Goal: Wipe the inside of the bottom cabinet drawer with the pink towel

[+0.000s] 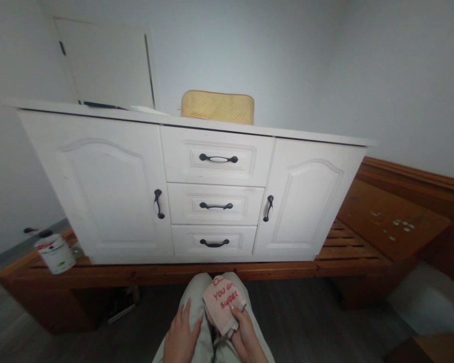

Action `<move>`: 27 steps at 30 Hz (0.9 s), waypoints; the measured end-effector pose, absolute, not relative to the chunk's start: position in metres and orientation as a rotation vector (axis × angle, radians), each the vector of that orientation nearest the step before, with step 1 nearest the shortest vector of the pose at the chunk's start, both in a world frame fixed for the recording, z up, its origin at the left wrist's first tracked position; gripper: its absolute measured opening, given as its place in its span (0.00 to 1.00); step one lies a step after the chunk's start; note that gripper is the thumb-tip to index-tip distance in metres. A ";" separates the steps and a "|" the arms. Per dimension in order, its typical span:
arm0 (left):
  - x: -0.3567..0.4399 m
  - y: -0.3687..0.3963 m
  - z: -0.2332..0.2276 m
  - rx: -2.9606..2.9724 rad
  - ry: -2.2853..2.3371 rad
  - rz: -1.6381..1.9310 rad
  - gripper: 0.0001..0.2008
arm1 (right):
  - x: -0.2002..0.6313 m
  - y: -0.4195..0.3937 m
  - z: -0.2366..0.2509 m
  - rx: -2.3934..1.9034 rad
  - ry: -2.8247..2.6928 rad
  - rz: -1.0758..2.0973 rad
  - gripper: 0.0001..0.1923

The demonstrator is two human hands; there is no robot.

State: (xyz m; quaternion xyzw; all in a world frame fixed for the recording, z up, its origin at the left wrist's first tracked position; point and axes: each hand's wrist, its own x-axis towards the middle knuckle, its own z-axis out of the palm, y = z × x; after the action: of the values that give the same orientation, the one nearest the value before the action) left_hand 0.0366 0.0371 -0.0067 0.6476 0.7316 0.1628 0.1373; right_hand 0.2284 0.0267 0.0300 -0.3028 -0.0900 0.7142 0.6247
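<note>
Both wrists run off the bottom edge. The yellow case [217, 107] hides its lower part behind the cabinet top [196, 123] — the white can [55, 252] label is too small to read.

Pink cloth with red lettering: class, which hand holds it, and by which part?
The right hand grips the pink cloth at its lower right edge; the left hand rests flat on the knee.

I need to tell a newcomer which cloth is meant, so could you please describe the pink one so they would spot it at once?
Find the white cabinet on the wooden platform, then look down to the person's knees in front of it. There the right hand holds a small pink cloth, the only item bearing red lettering.
</note>
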 end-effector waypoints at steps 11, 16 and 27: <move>0.036 0.037 -0.005 1.859 2.088 0.511 0.35 | 0.229 0.025 0.033 -0.697 -0.201 1.643 0.27; 0.037 0.036 -0.004 1.847 2.087 0.519 0.34 | 0.230 0.025 0.033 -0.699 -0.195 1.638 0.27; 0.037 0.035 -0.004 1.857 2.113 0.471 0.35 | 0.229 0.025 0.032 -0.678 -0.198 1.644 0.27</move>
State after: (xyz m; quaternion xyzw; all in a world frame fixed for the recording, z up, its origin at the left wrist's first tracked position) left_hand 0.0373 0.0352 -0.0039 0.6443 0.7331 0.1633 0.1440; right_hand 0.2291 0.0250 0.0315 -0.2958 -0.0862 0.7166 0.6258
